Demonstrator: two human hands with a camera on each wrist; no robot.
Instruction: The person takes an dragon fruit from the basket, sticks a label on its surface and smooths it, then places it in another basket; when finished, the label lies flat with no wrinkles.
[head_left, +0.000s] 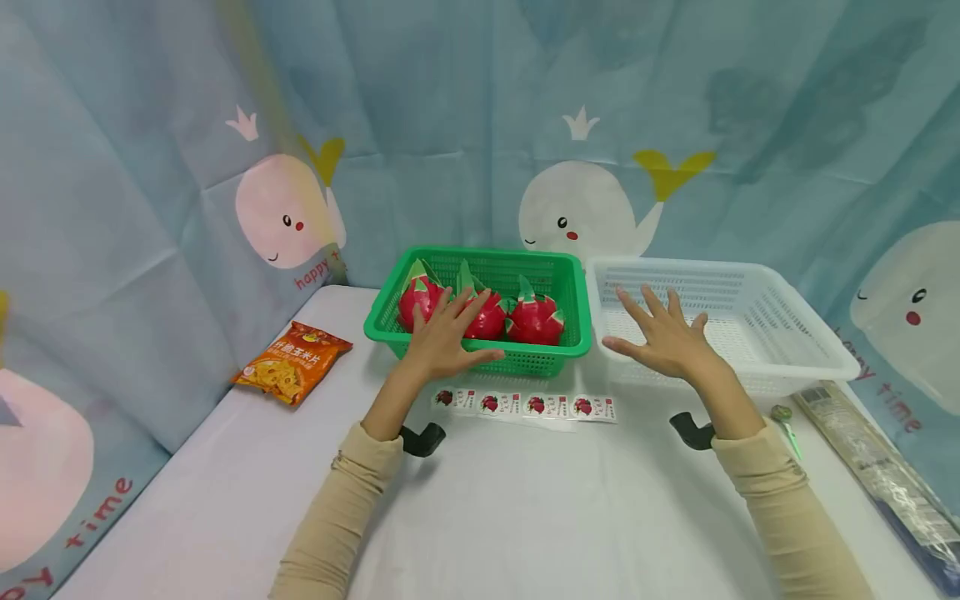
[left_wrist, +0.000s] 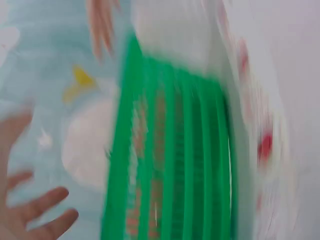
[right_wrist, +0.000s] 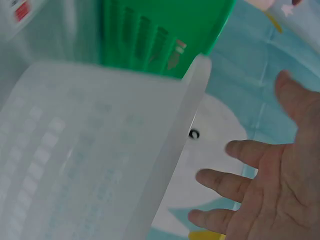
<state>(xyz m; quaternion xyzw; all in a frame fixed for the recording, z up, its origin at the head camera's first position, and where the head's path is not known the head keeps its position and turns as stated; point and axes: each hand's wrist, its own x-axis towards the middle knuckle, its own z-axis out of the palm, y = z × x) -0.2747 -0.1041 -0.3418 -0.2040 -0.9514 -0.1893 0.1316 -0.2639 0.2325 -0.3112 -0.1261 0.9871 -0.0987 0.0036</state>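
My left hand (head_left: pixel 442 340), fingers spread, hovers over the front rim of a green basket (head_left: pixel 480 360) and holds nothing. Inside lie three red dragon fruits (head_left: pixel 536 321) with green tips; the hand overlaps two of them in the head view. On the right, my right hand (head_left: pixel 671 337) is spread with nothing in it, over the front left of a white basket (head_left: pixel 802 329). In the right wrist view its fingers (right_wrist: pixel 225 186) extend toward that basket's rim. The left wrist view is blurred and shows spread fingers (left_wrist: pixel 47 205) beside the green basket.
A strip of dragon fruit stickers (head_left: pixel 525 406) lies in front of the baskets. At left sits an orange snack bag (head_left: pixel 294 362). A small green-handled tool (head_left: pixel 786 429) and a long clear plastic package (head_left: pixel 877 467) lie at right. A whale-print curtain (head_left: pixel 450 125) hangs behind.
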